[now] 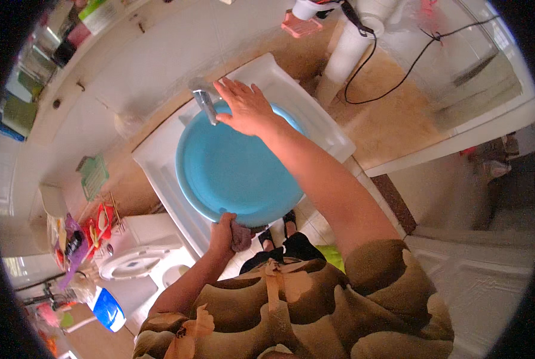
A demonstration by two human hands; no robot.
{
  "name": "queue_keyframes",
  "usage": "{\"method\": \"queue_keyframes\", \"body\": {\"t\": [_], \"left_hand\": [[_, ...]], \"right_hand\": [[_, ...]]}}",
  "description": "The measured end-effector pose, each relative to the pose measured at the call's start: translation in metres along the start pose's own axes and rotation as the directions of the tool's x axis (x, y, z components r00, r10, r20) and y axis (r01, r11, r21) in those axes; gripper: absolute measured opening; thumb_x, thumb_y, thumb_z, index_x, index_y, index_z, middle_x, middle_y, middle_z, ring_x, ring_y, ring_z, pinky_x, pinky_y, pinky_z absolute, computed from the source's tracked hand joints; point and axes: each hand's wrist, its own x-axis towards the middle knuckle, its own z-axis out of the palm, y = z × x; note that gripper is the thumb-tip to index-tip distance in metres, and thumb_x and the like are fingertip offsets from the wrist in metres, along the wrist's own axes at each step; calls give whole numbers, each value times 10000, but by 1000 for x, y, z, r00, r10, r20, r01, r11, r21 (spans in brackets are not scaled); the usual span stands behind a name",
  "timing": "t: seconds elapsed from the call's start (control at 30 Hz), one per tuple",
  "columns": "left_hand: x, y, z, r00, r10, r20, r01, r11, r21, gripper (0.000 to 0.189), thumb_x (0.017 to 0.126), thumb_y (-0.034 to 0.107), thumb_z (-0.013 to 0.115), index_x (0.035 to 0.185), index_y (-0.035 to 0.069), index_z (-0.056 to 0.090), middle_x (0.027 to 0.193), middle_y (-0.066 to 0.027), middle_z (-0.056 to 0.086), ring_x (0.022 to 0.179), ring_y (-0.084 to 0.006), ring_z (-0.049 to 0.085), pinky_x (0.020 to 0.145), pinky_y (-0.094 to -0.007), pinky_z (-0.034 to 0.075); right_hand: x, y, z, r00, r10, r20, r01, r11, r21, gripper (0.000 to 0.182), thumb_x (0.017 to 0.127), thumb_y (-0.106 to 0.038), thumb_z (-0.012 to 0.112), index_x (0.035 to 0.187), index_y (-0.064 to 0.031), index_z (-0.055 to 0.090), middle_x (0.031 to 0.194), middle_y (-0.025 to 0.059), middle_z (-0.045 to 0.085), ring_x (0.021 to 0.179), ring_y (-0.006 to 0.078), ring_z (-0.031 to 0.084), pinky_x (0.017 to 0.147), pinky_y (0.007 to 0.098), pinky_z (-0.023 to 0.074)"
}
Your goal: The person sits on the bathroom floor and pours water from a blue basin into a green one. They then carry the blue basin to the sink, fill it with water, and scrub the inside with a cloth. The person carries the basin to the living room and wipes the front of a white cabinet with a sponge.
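A light-blue plastic basin [240, 166] rests on the white sink [164, 161], its near rim reaching over the sink's front edge. My left hand [223, 235] grips that near rim, with a bunched mauve cloth [241, 237] held in or against the same hand. Fingers apart, my right hand [246, 106] is over the far rim, right beside the chrome faucet [206, 105]. Whether it touches the faucet I cannot tell. The faucet's spout points down into the basin, and no stream of water shows.
A white toilet [135, 262] stands at the left, near a green soap dish [93, 177] on the wall. To the right are a white pipe [346, 56] and a hanging black cord [395, 92]. Bottles crowd a shelf [76, 54] at upper left. A white door [478, 273] is at lower right.
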Motion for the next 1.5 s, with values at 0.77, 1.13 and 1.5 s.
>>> {"method": "queue_keyframes", "body": {"t": [0.77, 1.13, 1.5], "left_hand": [[-19, -62, 191, 860, -434, 269, 312, 863, 397, 209, 843, 243, 473, 837, 44, 410, 460, -79, 385, 356, -196, 392, 580, -404, 534], [-37, -180, 332, 744, -617, 256, 352, 687, 635, 355, 839, 264, 467, 552, 74, 379, 415, -66, 326, 374, -206, 400, 559, -421, 537], [-59, -277, 435, 448, -864, 232, 447, 440, 779, 341, 831, 358, 487, 719, 36, 487, 590, -142, 506, 495, -265, 481, 654, -435, 531]], "right_hand": [[-333, 63, -246, 651, 430, 626, -759, 379, 529, 349, 847, -328, 577, 709, -19, 659, 626, 70, 638, 616, 195, 620, 639, 328, 497], [-533, 111, -202, 407, 689, 600, -903, 206, 376, 635, 734, -562, 630, 1106, -49, 588, 1090, 167, 603, 997, 308, 569, 904, 401, 428], [-689, 140, -166, 125, 991, -46, -697, 121, 706, 530, 709, -235, 718, 1133, 9, 515, 1091, 149, 579, 994, 255, 558, 832, 371, 473]]}}
